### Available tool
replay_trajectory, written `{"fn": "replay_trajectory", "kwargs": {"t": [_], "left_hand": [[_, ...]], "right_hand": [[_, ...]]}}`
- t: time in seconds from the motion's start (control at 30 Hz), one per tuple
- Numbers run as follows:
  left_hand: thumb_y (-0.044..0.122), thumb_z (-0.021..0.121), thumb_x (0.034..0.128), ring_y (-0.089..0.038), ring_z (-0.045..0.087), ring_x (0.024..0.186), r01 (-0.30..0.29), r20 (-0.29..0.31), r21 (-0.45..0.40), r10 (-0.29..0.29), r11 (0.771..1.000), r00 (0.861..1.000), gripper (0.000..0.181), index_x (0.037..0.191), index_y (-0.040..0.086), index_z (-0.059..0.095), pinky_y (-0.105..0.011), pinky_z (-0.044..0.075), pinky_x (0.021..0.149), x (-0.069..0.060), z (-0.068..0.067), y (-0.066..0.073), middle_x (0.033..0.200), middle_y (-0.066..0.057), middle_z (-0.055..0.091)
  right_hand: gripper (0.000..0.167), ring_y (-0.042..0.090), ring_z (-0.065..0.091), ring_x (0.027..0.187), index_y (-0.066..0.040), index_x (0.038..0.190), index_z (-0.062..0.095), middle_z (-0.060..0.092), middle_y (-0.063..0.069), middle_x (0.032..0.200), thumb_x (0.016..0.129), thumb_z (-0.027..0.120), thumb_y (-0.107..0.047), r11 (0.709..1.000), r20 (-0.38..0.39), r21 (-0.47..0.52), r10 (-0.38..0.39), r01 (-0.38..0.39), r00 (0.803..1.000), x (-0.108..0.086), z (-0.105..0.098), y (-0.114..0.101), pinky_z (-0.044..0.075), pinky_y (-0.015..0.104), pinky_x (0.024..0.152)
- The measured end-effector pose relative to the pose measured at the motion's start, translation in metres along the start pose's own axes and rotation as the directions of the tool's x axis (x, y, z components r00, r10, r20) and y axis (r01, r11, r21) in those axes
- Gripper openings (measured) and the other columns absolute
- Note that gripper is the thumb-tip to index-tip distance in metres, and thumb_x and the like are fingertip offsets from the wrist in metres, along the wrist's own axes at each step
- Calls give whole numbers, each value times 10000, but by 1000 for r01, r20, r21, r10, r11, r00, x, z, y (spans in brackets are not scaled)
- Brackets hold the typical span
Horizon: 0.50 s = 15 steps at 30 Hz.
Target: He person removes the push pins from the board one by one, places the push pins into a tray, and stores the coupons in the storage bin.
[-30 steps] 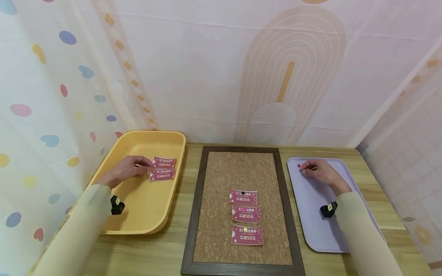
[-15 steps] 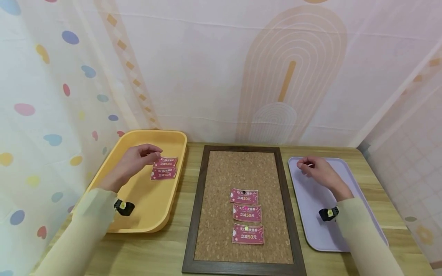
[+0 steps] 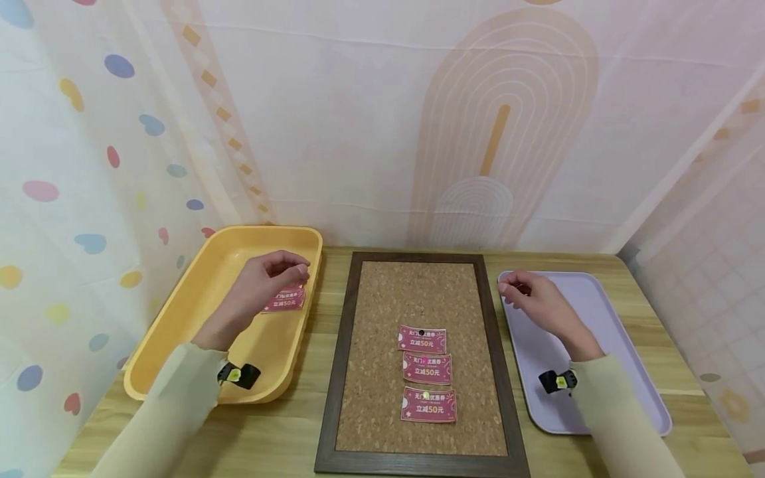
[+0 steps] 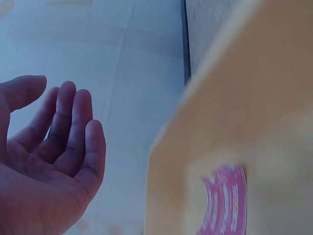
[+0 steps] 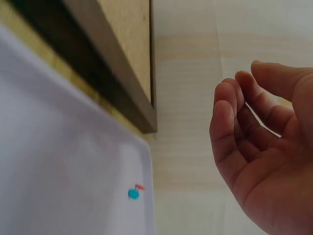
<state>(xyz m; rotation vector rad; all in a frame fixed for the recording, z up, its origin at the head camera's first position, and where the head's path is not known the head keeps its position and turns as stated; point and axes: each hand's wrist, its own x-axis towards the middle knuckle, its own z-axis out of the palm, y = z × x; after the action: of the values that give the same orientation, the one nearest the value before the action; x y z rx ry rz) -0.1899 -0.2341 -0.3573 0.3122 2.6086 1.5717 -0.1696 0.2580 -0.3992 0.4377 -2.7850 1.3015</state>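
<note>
Over the right side of the yellow tray (image 3: 263,232), my left hand (image 3: 259,285) is raised with fingers loosely bent. The left wrist view shows nothing in its palm. Two pink coupons (image 4: 227,200) lie in that tray below; in the head view the hand partly covers them. My right hand (image 3: 540,302) hovers at the left edge of the lilac tray (image 3: 556,405), fingers relaxed, with nothing visible in it. A blue pin (image 5: 133,194) and a red pin (image 5: 140,187) lie in that tray. Between the trays, three coupons (image 3: 427,372) are fixed in a column on a corkboard (image 3: 418,285).
The corkboard has a raised dark wooden frame (image 3: 343,345). A black pin (image 3: 422,333), a pink pin (image 3: 425,360) and a yellow pin (image 3: 425,395) sit on the coupons. Behind the wooden table (image 3: 287,438) hangs a patterned curtain (image 3: 346,133).
My left hand has left the coupons and moved up and right toward the tray's edge. My right hand has drifted left from the pins toward the corkboard. The coupons on the board stay put.
</note>
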Motion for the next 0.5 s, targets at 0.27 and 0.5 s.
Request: {"fn": "replay_trajectory", "kwargs": {"t": [0.27,0.5], "left_hand": [[264,655,1034,-173,670,904,-39,16,-33,40,999,999,276,1164,24,696,-248,537,735,-7,22,14,1039,-151,722],[251,686,1014,-198,677,943,-51,40,-65,54,997,998,249,1177,63,701,-269,536,784,-13,42,21,1051,-100,734]], "right_hand": [[155,238,615,768,0,1085,680,648,69,846,1044,615,-134,999,-40,23,-43,44,998,-4,12,-12,493,270,664],[199,309,638,813,17,1128,686,666,56,873,1053,606,-149,998,-42,44,-48,50,998,-5,21,-21,497,279,677]]}}
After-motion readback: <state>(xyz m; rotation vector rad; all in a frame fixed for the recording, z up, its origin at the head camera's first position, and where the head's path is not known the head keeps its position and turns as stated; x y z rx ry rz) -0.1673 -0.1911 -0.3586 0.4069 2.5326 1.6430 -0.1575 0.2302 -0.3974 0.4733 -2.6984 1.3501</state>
